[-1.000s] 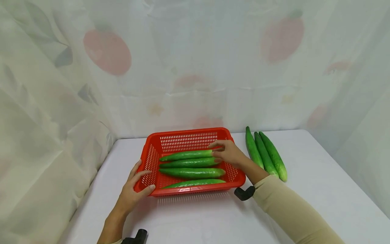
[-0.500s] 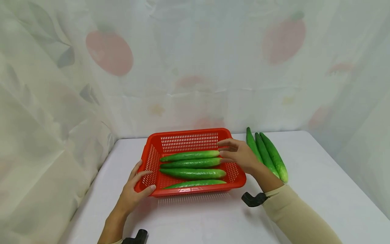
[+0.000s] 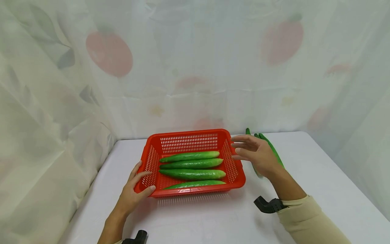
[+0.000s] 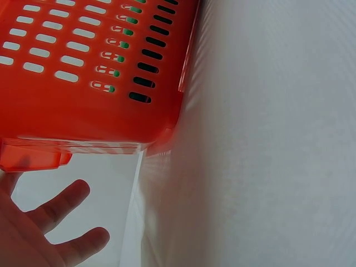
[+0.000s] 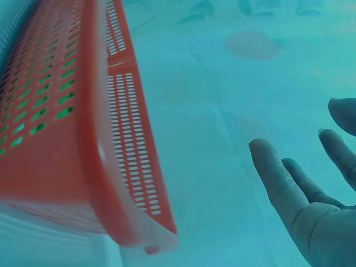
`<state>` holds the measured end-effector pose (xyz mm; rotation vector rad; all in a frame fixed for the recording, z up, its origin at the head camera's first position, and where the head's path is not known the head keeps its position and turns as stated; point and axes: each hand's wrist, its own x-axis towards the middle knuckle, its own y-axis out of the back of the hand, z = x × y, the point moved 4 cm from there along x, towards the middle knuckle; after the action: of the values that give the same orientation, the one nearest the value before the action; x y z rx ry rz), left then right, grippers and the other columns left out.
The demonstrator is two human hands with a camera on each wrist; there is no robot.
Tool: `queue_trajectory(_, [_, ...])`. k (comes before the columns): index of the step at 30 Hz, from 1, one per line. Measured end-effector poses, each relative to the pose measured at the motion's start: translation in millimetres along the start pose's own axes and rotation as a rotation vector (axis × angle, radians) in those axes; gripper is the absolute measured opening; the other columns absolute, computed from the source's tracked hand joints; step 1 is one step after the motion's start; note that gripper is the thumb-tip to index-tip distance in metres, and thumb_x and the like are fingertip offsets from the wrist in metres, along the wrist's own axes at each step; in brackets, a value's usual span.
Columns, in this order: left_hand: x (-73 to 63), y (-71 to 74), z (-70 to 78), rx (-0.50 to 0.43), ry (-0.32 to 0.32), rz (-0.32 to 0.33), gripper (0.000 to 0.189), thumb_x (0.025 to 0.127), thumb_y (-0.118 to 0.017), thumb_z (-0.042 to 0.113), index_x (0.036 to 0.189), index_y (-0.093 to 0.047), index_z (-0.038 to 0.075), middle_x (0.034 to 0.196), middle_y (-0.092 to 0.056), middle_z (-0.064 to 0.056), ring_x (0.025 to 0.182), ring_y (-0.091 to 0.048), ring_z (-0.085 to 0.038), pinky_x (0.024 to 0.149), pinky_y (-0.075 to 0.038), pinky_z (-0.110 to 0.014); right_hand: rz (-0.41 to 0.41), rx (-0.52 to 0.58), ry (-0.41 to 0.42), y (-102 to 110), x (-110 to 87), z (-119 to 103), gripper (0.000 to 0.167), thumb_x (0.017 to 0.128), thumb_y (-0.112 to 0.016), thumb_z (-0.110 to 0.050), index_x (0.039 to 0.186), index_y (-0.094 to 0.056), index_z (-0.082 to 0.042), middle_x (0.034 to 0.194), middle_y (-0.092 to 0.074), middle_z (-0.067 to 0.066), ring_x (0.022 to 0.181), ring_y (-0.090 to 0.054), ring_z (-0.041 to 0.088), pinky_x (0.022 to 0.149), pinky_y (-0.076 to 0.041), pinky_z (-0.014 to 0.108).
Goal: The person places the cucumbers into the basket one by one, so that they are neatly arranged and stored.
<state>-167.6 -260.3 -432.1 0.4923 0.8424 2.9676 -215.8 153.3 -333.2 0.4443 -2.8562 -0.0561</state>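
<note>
A red perforated plastic basket [image 3: 190, 194] stands on the table with several green cucumbers [image 3: 192, 174] lying crosswise in it, side by side. My left hand [image 3: 131, 193] rests on its left rim near the front corner, fingers spread. In the left wrist view two fingers [image 4: 64, 203] stretch out beside the basket wall. Just beyond the right rim hovers my right hand [image 3: 259, 154], fingers loosely extended and holding nothing. Behind and below it lie three cucumbers [image 3: 275, 152] on the table, partly hidden by the hand.
A white-covered table [image 3: 189, 223] carries everything. Patterned pale sheeting [image 3: 189, 51] hangs behind the table and along the left side. Black wrist mounts [image 3: 268, 205] sit on both forearms.
My right hand has moved right, from above the cucumbers in the basket to past its right rim, covering part of the cucumbers on the table. The left hand and basket have stayed put.
</note>
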Motion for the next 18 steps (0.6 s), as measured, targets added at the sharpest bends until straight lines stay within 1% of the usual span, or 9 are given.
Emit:
queue_trajectory(1, [-0.1, -0.2, 0.0, 0.001, 0.000, -0.001, 0.045, 0.081, -0.075, 0.017, 0.124, -0.061, 0.011, 0.158, -0.017, -0.002, 0.139, -0.021, -0.033, 0.096, -0.029, -0.062, 0.004, -0.005, 0.008, 2, -1.9, -2, 0.038, 0.093, -0.064, -0.009, 0.129, -0.055, 0.001, 0.129, -0.054, 0.023, 0.113, -0.057, 0.037, 0.080, -0.052, 0.045])
queue_trajectory(5, [-0.3, 0.0, 0.6, 0.001, 0.003, 0.000, 0.045, 0.081, -0.075, 0.018, 0.124, -0.061, 0.011, 0.158, -0.017, -0.001, 0.139, -0.021, -0.033, 0.096, -0.030, -0.062, 0.023, -0.054, 0.048, 8, -9.4, -11, 0.037, 0.094, -0.062, -0.008, 0.130, -0.055, 0.000, 0.128, -0.056, 0.016, 0.114, -0.057, 0.029, 0.079, -0.052, 0.043])
queue_trajectory(9, [-0.2, 0.3, 0.2, 0.000, 0.010, 0.000, 0.044, 0.082, -0.075, 0.019, 0.123, -0.062, 0.011, 0.158, -0.017, 0.001, 0.139, -0.020, -0.032, 0.096, -0.030, -0.061, 0.057, -0.067, 0.092, 17, -16.6, -19, 0.036, 0.094, -0.062, -0.004, 0.128, -0.055, 0.002, 0.127, -0.057, 0.015, 0.115, -0.055, 0.029, 0.079, -0.052, 0.041])
queue_trajectory(13, [0.1, 0.0, -1.0, 0.000, 0.019, -0.003, 0.045, 0.082, -0.075, 0.020, 0.124, -0.061, 0.012, 0.158, -0.016, 0.001, 0.140, -0.019, -0.032, 0.097, -0.030, -0.061, 0.092, -0.080, 0.126, 28, -23.4, -22, 0.035, 0.093, -0.063, -0.001, 0.126, -0.056, 0.003, 0.125, -0.059, 0.014, 0.115, -0.055, 0.031, 0.080, -0.052, 0.038])
queue_trajectory(16, [0.3, -0.3, -1.9, 0.004, 0.022, -0.004, 0.045, 0.082, -0.075, 0.020, 0.124, -0.061, 0.012, 0.158, -0.015, 0.001, 0.140, -0.019, -0.033, 0.097, -0.029, -0.062, 0.106, -0.062, 0.162, 36, -28.1, -23, 0.034, 0.092, -0.061, 0.002, 0.126, -0.055, 0.005, 0.125, -0.059, 0.015, 0.114, -0.054, 0.032, 0.080, -0.052, 0.038])
queue_trajectory(18, [0.4, -0.3, -2.0, 0.004, 0.022, -0.004, 0.046, 0.082, -0.075, 0.019, 0.125, -0.061, 0.012, 0.158, -0.015, 0.000, 0.140, -0.019, -0.033, 0.097, -0.030, -0.062, 0.111, -0.028, 0.191, 42, -31.0, -25, 0.035, 0.092, -0.060, 0.005, 0.126, -0.054, 0.008, 0.125, -0.058, 0.018, 0.113, -0.054, 0.032, 0.080, -0.052, 0.038])
